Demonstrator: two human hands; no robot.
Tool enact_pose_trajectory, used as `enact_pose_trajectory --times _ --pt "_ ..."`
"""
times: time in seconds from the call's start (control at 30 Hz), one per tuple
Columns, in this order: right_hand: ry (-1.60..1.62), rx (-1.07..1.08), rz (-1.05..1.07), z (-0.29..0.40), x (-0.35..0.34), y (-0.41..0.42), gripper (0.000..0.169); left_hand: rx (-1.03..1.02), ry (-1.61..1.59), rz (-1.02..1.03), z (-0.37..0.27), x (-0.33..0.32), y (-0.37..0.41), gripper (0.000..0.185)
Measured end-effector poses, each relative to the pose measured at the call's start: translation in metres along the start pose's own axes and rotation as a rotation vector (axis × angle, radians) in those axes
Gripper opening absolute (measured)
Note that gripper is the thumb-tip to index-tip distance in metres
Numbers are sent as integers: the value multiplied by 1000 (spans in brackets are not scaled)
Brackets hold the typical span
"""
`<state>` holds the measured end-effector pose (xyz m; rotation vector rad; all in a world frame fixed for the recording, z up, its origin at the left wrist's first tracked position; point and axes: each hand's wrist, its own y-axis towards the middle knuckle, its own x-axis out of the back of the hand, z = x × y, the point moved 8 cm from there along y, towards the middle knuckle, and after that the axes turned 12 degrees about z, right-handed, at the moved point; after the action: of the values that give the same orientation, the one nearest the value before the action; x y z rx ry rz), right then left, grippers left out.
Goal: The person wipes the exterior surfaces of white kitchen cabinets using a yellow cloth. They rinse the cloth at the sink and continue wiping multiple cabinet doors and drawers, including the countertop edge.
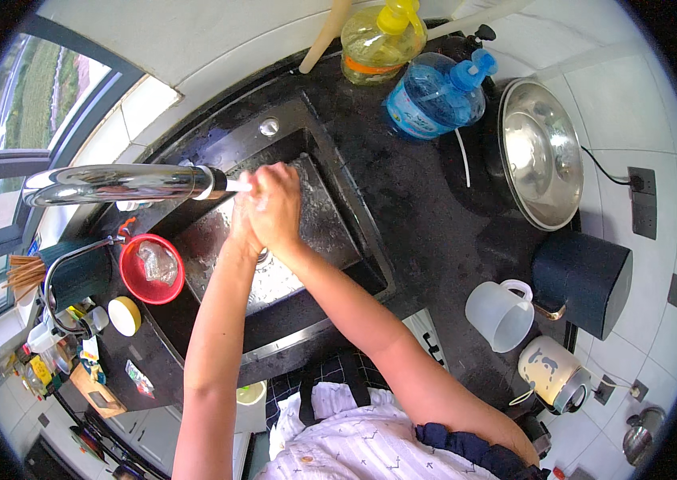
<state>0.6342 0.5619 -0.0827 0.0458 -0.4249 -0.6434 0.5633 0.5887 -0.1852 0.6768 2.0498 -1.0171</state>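
My right hand (278, 204) is folded over my left hand (243, 223), and the two press together above the black sink (344, 246). A white stream of water (237, 186) runs from the chrome faucet (116, 183) onto them. Most of my left hand's fingers are hidden, and whether anything lies between the palms cannot be seen. Below my wrists, the wet sink floor shines around a partly covered drain (263, 257). At the sink's left edge sits a red strainer bowl (152, 297) with clear crumpled plastic inside.
Yellow (374, 45) and blue (434, 96) pump bottles stand behind the sink. To the right are a steel basin (542, 153), translucent pitcher (497, 315), dark box-shaped container (581, 282) and cream-coloured appliance (548, 372). Chopsticks (26, 276) and a yellow-rimmed round item (125, 316) lie left.
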Motion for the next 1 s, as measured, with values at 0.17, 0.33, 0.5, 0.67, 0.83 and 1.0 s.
enact_pose_trajectory --times 0.17,0.33,0.5,0.67,0.83,1.0 --pt "344 -310 -41 -57 -6 3 34 -46 617 -264 -15 19 -6 35" --pt "-137 -258 47 -71 5 -2 19 -181 1035 -311 -31 -5 -25 24" --pt "895 -518 93 -85 -28 -38 20 -117 506 -506 -18 41 -37 30" --pt "1897 -900 104 -69 -82 -50 21 -94 324 -562 -1 80 -57 30" --pt "1548 -497 327 -78 -41 -5 23 -22 185 -537 20 92 -79 40" --pt "-300 -73 350 -79 46 -30 47 -1 204 -566 24 95 -98 39"
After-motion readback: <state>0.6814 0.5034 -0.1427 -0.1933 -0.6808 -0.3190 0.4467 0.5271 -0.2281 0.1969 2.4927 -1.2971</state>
